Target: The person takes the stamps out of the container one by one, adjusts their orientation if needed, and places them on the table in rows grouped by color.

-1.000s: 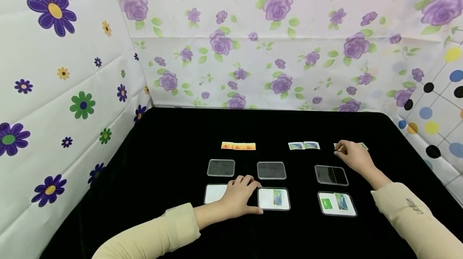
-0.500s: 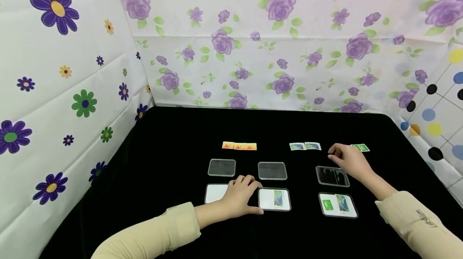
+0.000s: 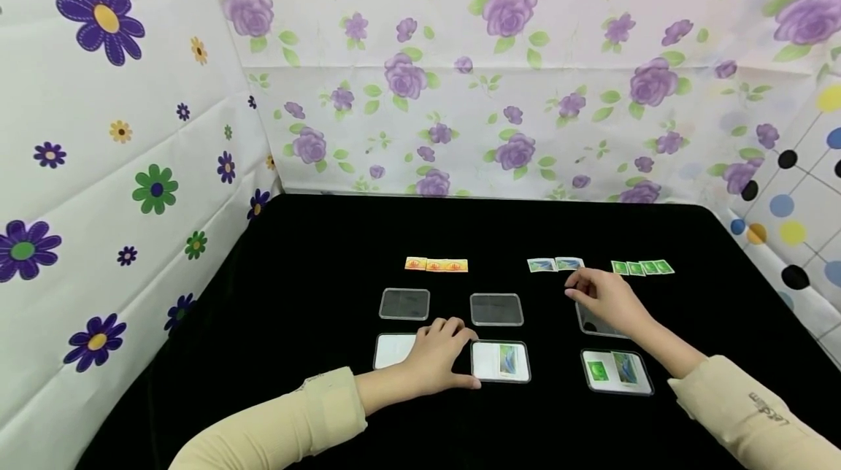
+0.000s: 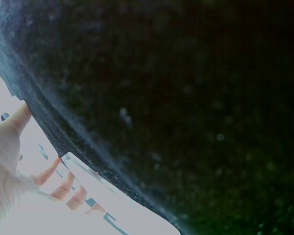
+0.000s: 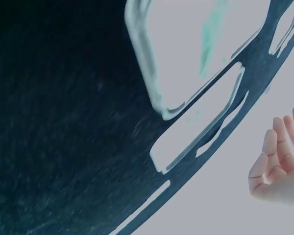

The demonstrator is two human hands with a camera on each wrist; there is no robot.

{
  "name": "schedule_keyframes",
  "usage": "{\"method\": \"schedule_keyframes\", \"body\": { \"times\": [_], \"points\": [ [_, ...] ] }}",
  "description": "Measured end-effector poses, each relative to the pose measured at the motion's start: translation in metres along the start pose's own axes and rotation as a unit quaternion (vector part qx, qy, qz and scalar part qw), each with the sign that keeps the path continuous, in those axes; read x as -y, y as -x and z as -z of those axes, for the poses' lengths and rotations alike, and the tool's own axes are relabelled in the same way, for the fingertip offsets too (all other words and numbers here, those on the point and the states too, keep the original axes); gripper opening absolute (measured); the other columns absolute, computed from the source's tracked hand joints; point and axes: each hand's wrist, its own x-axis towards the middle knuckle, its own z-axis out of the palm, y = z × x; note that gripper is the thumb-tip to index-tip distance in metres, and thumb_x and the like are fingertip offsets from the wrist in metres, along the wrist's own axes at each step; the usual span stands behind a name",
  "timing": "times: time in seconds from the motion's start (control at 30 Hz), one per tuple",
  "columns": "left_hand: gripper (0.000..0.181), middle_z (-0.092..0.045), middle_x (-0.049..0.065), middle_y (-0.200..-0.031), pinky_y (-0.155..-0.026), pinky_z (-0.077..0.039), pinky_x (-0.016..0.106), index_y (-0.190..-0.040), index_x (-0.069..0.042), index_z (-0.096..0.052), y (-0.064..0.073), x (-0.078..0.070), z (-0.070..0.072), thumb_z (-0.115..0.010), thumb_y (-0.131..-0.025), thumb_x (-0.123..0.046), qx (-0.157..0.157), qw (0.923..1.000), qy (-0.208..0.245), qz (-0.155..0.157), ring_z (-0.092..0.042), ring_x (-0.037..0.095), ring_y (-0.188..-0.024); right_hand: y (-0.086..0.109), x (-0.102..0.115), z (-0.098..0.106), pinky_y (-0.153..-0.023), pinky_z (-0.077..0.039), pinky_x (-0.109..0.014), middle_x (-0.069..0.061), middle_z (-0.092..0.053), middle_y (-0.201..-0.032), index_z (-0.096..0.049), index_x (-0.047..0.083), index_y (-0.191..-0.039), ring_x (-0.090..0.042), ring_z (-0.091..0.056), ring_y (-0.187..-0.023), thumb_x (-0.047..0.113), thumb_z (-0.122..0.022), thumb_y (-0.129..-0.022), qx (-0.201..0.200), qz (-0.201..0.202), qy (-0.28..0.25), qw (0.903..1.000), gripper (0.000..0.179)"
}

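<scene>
My left hand lies with spread, relaxed fingers between two white-backed clear cases, the left case partly hidden behind it. The other case bears a blue-green picture stamp. In the left wrist view my left hand shows thumb and fingers apart. My right hand hovers over a transparent case lid, its fingertips just below a pair of blue-green stamps. The right wrist view shows the right hand with loosely bent fingers and nothing visible in them.
Green stamps lie in a row at the far right, orange-yellow stamps at the far left. Two more clear lids sit behind the left hand. A white-backed case with a green and a blue-green stamp lies front right. Patterned cloth walls surround the black table.
My right hand has moved left from the green stamps toward the blue-green pair, uncovering the green row and covering part of the right lid. My left hand has stayed in place.
</scene>
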Motion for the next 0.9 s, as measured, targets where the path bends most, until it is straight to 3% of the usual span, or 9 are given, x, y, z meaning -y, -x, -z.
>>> {"method": "schedule_keyframes", "body": {
  "times": [0.13, 0.4, 0.67, 0.9],
  "points": [
    [0.067, -0.05, 0.004, -0.129, -0.089, -0.044, 0.046, -0.127, -0.019, -0.053, -0.001, 0.001, 0.0, -0.073, -0.073, -0.054, -0.002, 1.0, -0.005, -0.002, -0.047, 0.021, -0.116, 0.001, 0.012, -0.005, -0.052, -0.037, -0.02, 0.007, -0.055, -0.069, -0.065, 0.009, -0.087, 0.002, -0.04, -0.057, 0.004, -0.069, -0.082, 0.0, -0.011, -0.018, 0.9998, 0.008],
    [0.068, -0.05, 0.005, -0.129, -0.089, -0.043, 0.047, -0.127, -0.018, -0.053, -0.001, 0.002, -0.001, -0.073, -0.073, -0.054, 0.001, 1.0, 0.003, -0.003, -0.047, 0.022, -0.116, 0.01, 0.039, -0.02, -0.051, -0.039, -0.019, 0.003, -0.06, -0.071, -0.064, 0.005, -0.088, 0.002, -0.043, -0.057, -0.004, -0.069, -0.079, -0.062, 0.005, -0.056, 0.9965, 0.014],
    [0.068, -0.05, 0.005, -0.129, -0.089, -0.043, 0.047, -0.127, -0.018, -0.053, -0.001, 0.002, -0.003, -0.073, -0.073, -0.054, -0.003, 1.0, 0.003, -0.006, -0.047, 0.022, -0.116, 0.02, 0.061, -0.03, -0.058, -0.042, -0.021, 0.005, -0.058, -0.08, -0.065, 0.006, -0.093, 0.001, -0.044, -0.066, 0.004, -0.07, -0.082, -0.006, -0.045, -0.074, 0.9962, 0.013],
    [0.068, -0.05, 0.005, -0.128, -0.089, -0.044, 0.047, -0.127, -0.018, -0.053, -0.001, 0.003, -0.005, -0.073, -0.072, -0.054, -0.006, 0.9999, 0.001, -0.009, -0.048, 0.023, -0.116, 0.028, 0.069, -0.04, -0.067, -0.045, -0.023, 0.004, -0.059, -0.086, -0.065, 0.008, -0.093, -0.007, -0.048, -0.074, 0.006, -0.073, -0.078, 0.012, -0.052, -0.068, 0.9963, 0.017]
  ]
}}
